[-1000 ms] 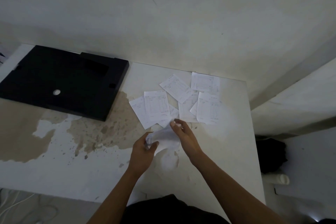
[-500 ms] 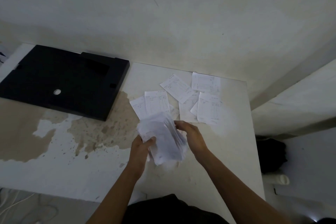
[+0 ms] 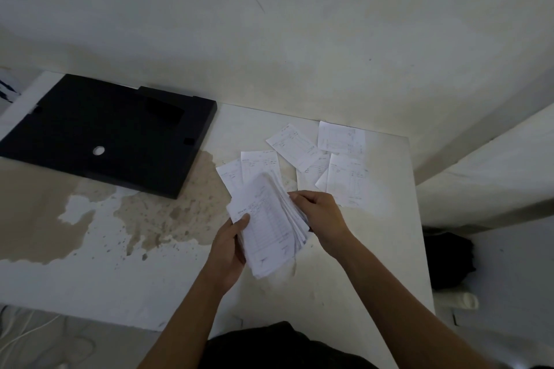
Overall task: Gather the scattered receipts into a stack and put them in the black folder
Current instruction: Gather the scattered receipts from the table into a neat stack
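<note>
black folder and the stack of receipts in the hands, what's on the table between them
In the head view, only stained tabletop lies between the flat black folder and the held white paper receipt stack; loose receipts lie farther right.

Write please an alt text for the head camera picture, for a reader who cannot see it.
Two bare hands, left hand and right hand, hold a fanned stack of white paper receipts above a stained white table. More loose white receipts lie scattered on the table behind the stack. A flat black folder lies closed at the far left.
</note>
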`<state>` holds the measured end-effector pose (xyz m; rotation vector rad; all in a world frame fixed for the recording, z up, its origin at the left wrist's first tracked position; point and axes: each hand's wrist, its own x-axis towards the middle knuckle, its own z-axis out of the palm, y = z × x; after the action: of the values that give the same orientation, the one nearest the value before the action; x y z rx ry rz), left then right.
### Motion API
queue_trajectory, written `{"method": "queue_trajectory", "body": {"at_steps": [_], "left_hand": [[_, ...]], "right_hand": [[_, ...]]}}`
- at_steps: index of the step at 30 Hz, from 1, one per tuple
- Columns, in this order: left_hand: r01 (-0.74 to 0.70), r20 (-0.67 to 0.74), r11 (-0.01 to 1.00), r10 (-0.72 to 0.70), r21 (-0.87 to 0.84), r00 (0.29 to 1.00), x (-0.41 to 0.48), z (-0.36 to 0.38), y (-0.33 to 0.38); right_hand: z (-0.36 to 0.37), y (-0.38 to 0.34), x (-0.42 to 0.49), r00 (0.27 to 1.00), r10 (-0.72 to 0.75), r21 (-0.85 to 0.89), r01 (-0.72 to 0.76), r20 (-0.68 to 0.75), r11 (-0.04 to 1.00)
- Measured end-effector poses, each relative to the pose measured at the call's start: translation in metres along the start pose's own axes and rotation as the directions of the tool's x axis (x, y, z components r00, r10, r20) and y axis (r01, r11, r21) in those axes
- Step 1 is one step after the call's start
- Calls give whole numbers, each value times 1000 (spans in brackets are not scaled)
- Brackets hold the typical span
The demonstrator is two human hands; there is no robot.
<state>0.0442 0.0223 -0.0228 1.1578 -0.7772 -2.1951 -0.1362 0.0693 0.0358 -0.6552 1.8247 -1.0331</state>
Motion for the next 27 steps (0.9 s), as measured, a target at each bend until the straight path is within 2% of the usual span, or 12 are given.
{"method": "queue_trajectory", "body": {"at_steps": [2, 4, 7, 9, 11, 13, 16, 18, 21, 24, 27], "left_hand": [[-2, -6, 1000, 2, -3, 1000, -2, 2, 1], [-10, -5, 1000, 10, 26, 1000, -5, 4, 1], [-20, -6, 993, 21, 119, 1000, -6, 10, 3], [-9, 9, 990, 8, 140, 1000, -5, 15, 6], [25, -5, 997, -24, 78, 1000, -4, 19, 10], [37, -84, 995, -30, 90, 996, -4, 21, 16], [-16, -94, 944, 50, 330, 994, -5, 24, 21], [-59, -82, 917, 99, 393, 992, -6, 28, 23], [-79, -72, 916, 116, 392, 991, -7, 36, 28], [-101, -37, 917, 125, 385, 991, -9, 41, 28], [-137, -58, 907, 174, 399, 983, -12, 46, 26]], "right_hand": [[1, 1, 1, 998, -13, 21, 15, -64, 1000], [3, 0, 1, 998, 31, 29, -30, -49, 999], [1, -1, 2, 991, 78, -214, -54, 106, 975], [-1, 5, 3, 989, 64, -261, -28, 130, 965], [-8, 13, 4, 995, 87, -90, -82, 52, 993], [-15, 21, 6, 990, 141, 183, -141, 14, 973], [-24, 28, 6, 989, 137, 437, -150, 61, 887], [-26, 31, 4, 985, 132, 513, -171, 112, 841], [-24, 34, 0, 975, 152, 557, -219, 165, 801], [-21, 37, 0, 976, 192, 634, -212, 101, 744], [-16, 38, 1, 976, 216, 745, -173, 40, 644]]}}
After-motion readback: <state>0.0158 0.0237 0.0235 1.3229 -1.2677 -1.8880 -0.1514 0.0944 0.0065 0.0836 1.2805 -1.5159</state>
